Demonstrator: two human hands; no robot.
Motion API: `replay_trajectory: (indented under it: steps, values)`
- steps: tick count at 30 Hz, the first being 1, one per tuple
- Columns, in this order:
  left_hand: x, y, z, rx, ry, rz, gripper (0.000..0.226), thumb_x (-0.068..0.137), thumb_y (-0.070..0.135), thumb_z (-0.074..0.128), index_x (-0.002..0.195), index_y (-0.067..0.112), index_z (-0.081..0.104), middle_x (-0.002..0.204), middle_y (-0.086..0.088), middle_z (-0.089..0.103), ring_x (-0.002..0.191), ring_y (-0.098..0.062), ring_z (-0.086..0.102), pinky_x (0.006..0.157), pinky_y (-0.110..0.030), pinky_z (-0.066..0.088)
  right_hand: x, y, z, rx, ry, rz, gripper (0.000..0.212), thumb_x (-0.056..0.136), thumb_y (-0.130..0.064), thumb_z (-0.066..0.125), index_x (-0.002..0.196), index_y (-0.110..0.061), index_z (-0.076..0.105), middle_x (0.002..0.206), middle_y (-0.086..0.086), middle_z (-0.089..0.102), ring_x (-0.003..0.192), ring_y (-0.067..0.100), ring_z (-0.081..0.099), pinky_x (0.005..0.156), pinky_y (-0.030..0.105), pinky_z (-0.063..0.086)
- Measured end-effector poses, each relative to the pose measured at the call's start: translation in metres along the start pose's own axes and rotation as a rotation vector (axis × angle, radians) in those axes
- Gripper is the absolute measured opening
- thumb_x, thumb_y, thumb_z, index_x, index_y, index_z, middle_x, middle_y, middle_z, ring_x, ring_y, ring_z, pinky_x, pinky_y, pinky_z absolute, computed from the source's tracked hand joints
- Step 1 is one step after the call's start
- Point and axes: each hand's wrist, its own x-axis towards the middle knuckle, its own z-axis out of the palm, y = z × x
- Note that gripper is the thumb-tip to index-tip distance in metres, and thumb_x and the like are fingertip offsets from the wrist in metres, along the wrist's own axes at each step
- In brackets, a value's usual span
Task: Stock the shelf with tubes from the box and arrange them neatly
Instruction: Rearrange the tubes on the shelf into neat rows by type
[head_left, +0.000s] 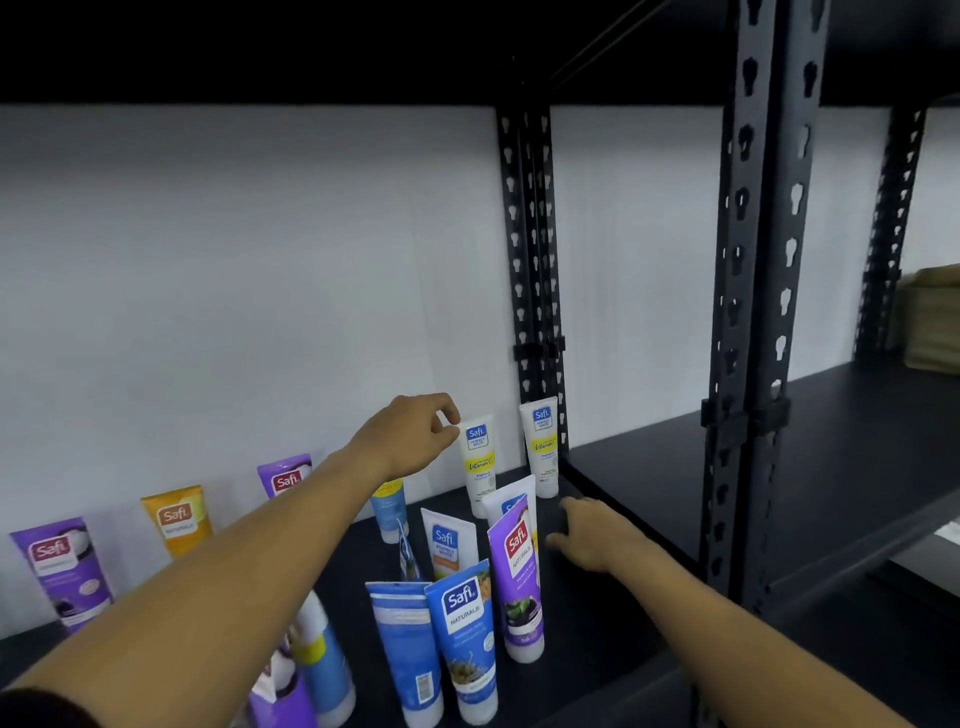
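**Hands at the back row, squaring up a white tube**

Your left hand (415, 434) pinches the top edge of a white tube (480, 462) standing cap-down near the wall, likely to line it up with its twin (541, 447) beside the rear post (530, 260). Your right hand (589, 530) rests with fingers curled on the dark shelf (649, 493), holding nothing, probably as a brace. Other tubes, such as the purple tube (519, 577), crowd the front unevenly. No box is visible.

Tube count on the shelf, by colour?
Purple tubes: 4
White tubes: 4
Blue tubes: 4
Orange tube: 1
Edge-on tube, colour unclear: 1
Total: 14, some partly hidden
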Motion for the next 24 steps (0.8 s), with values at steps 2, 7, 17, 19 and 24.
replay_trajectory:
  steps: [2,7,17,19,24]
  values:
    - [-0.013,0.002,-0.006,-0.024,-0.006,0.000,0.016,0.096,0.034,0.054,0.108,0.028,0.063,0.102,0.004,0.065,0.088,-0.012,0.062,0.078,-0.028,0.050,-0.010,-0.003,-0.016,-0.001,-0.024,-0.033,0.055,0.096,-0.042,0.057,0.143,-0.015,0.045,0.142,0.007,0.052,0.125,0.024,0.054,0.101,0.037,0.048]
    - [-0.049,0.004,-0.018,-0.094,-0.020,0.035,0.017,0.096,0.033,0.055,0.108,0.026,0.065,0.099,0.008,0.061,0.085,-0.003,0.057,0.071,-0.020,0.043,-0.036,-0.020,-0.063,-0.008,0.021,-0.136,0.046,0.093,-0.038,0.059,0.132,-0.014,0.054,0.133,0.009,0.057,0.115,0.026,0.059,0.096,0.038,0.049]
    - [-0.088,0.004,-0.023,-0.218,-0.107,0.114,0.013,0.087,0.023,0.071,0.100,0.027,0.068,0.099,0.015,0.069,0.092,-0.003,0.065,0.078,-0.015,0.048,-0.077,-0.072,-0.132,-0.026,0.044,-0.395,0.030,0.091,-0.016,0.058,0.119,-0.024,0.066,0.110,-0.001,0.066,0.098,0.013,0.059,0.083,0.021,0.042]
    - [-0.092,0.005,-0.022,-0.234,-0.120,0.120,0.015,0.086,0.020,0.073,0.099,0.026,0.068,0.098,0.015,0.069,0.093,-0.003,0.065,0.078,-0.015,0.050,-0.077,-0.076,-0.132,-0.062,0.006,-0.414,0.031,0.088,-0.009,0.059,0.113,-0.027,0.067,0.110,-0.003,0.065,0.097,0.013,0.061,0.084,0.023,0.047]
    - [-0.094,0.011,-0.013,-0.235,-0.176,0.158,0.017,0.087,0.014,0.071,0.095,0.027,0.066,0.101,0.012,0.070,0.094,-0.003,0.066,0.072,-0.011,0.049,-0.071,-0.073,-0.124,-0.107,-0.055,-0.471,0.033,0.083,-0.003,0.064,0.094,-0.034,0.066,0.105,-0.010,0.068,0.095,0.005,0.061,0.085,0.024,0.051]
